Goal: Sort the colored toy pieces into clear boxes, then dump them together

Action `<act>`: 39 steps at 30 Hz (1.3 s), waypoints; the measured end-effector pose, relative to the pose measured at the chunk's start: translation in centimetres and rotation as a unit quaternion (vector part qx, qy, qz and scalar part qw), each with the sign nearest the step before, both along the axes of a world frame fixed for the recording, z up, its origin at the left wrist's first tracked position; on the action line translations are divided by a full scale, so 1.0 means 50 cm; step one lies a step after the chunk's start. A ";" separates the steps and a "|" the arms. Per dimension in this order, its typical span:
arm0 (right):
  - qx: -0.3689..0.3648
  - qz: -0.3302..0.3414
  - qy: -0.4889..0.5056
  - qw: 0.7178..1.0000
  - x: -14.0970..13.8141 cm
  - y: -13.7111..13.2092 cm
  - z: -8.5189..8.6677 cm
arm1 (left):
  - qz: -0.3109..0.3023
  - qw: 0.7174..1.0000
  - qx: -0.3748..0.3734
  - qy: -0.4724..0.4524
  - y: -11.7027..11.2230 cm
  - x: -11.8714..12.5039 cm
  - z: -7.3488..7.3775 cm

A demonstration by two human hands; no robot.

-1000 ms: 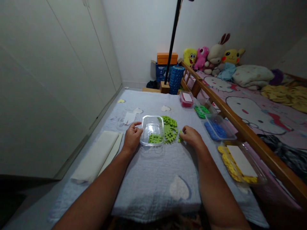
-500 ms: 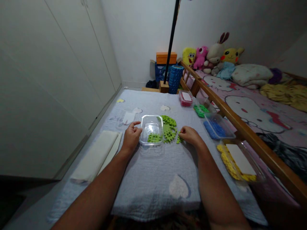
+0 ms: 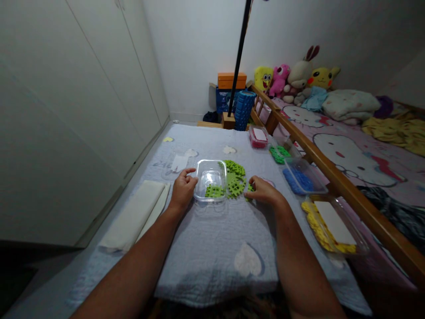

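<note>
Light-green, notch-edged, plastic-looking piece (image 3: pixel 251 188) sits within the bare right hand (image 3: pixel 264 192), at 3 o'clock from the clear, square-mouthed plastic container (image 3: pixel 207 166) and outside it (12 o'clock being away from the person). Compared with half a second ago, the right hand's pose is different: the thumb now reaches out towards 9 o'clock, forefinger apart above it, more green showing in the gap. Part of a pinkish heart print (image 3: pixel 269 181) on the pale blue-grey cloth (image 3: pixel 212 248) now shows behind the knuckles.

Grip, right: thumb and forefinger spread about the piece; cannot tell whether they press on it, or whether it is one piece or several. Grip, left: bare left hand (image 3: pixel 182 191) at the container's 9 o'clock side, thumb and forefinger parted, tips at or just beside the rim; contact unclear. No clear change there.

Container holds its place too, with light-green lattice pieces (image 3: pixel 214 192) inside near 6 o'clock. Loose light-green pile (image 3: pixel 236 186) lies between container and right hand. My reading: fingers are being reset around the piece, handling not finished, nothing newly added inside.
</note>
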State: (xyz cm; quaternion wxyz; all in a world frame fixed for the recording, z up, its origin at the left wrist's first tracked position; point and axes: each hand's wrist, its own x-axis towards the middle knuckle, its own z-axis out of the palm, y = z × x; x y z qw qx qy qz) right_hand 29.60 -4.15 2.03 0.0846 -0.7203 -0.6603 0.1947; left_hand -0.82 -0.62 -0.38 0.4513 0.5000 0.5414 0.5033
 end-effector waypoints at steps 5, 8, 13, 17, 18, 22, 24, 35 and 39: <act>-0.009 -0.031 0.038 0.999 0.004 0.005 -0.005 | -0.001 1.000 0.007 0.004 0.004 -0.002 -0.008; -0.001 -0.032 0.093 0.995 0.015 0.009 -0.016 | -0.002 1.000 0.009 0.006 0.004 -0.003 -0.009; 0.027 -0.036 0.246 0.968 0.032 0.009 -0.021 | 0.000 1.000 0.004 0.008 0.001 -0.001 -0.004; 0.059 -0.043 0.370 0.926 0.018 0.013 -0.005 | -0.002 1.000 -0.001 0.005 0.000 -0.001 0.001; 0.087 -0.050 0.398 0.912 0.008 0.015 -0.002 | -0.003 1.000 -0.002 0.008 -0.001 -0.002 0.002; 0.226 -0.080 0.491 0.837 -0.058 0.027 0.001 | -0.002 1.000 -0.002 0.018 -0.003 -0.003 0.004; 0.251 -0.069 0.507 0.821 -0.099 0.027 -0.005 | -0.005 1.000 -0.003 0.017 -0.004 -0.003 0.006; 0.270 0.029 0.294 0.917 -0.214 0.008 -0.012 | -0.010 1.000 -0.007 0.008 -0.002 -0.003 0.005; 0.231 0.053 0.219 0.947 -0.230 0.013 -0.016 | -0.012 1.000 -0.001 0.010 -0.001 -0.002 0.004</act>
